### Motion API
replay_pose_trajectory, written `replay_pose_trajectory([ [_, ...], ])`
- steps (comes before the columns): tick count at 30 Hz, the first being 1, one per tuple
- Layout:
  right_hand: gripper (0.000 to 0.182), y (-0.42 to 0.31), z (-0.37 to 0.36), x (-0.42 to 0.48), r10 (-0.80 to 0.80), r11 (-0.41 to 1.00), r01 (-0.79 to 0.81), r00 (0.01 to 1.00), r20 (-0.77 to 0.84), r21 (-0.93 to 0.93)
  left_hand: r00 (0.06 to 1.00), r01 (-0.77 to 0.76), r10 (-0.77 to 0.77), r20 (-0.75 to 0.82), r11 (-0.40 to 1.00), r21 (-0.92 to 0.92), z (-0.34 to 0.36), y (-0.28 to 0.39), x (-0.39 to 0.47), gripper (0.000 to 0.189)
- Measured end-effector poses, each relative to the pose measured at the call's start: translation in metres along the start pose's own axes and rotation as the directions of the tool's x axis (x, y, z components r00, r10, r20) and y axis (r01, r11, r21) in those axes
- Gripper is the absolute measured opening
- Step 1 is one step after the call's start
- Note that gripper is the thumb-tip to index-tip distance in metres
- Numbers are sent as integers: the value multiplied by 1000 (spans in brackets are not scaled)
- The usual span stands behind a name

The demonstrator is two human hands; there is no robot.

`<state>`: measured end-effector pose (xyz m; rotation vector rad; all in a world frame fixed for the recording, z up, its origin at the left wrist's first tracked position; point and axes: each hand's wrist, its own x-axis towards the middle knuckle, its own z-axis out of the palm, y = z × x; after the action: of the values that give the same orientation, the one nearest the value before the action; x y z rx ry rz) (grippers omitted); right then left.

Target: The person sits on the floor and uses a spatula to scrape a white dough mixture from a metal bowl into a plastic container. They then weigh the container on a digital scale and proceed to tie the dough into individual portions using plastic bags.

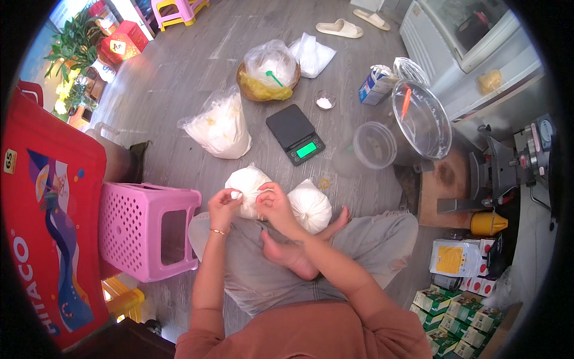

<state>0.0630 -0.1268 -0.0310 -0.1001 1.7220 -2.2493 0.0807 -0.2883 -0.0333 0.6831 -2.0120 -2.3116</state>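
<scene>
My left hand [222,207] pinches the white twisted end of a plastic bag of white powder [246,181], which stands on the floor in front of my crossed legs. Over the right side of that bag my right hand [277,207] is raised with bent fingers; whether something thin is between them cannot be made out. A second bag of white powder [310,203], gathered at its top, rests by my foot. Beyond them lies a black digital scale [291,128] with a lit green display. Left of the scale stands a larger open bag of white powder [219,125].
A basket [240,80] holds a powder bag with a green scoop [274,78]. Nearby are a small glass bowl [325,99], a clear plastic tub [376,146], a large clear container [421,121] and a rubber band [324,183]. A pink stool [130,229] stands at left.
</scene>
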Motion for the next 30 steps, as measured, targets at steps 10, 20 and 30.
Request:
replay_pose_trajectory([
  [10,56,-19,23,14,-187,729,249,969,164,-638,986,-82,74,146,995,51,14,28,-14,16],
  [20,51,-9,-5,4,273,845,-269,960,59,463,997,-69,68,43,997,18,4,-2,-10,19],
  [30,60,-15,26,10,-259,583,359,932,252,-729,978,-187,122,167,869,458,13,13,-2,24],
])
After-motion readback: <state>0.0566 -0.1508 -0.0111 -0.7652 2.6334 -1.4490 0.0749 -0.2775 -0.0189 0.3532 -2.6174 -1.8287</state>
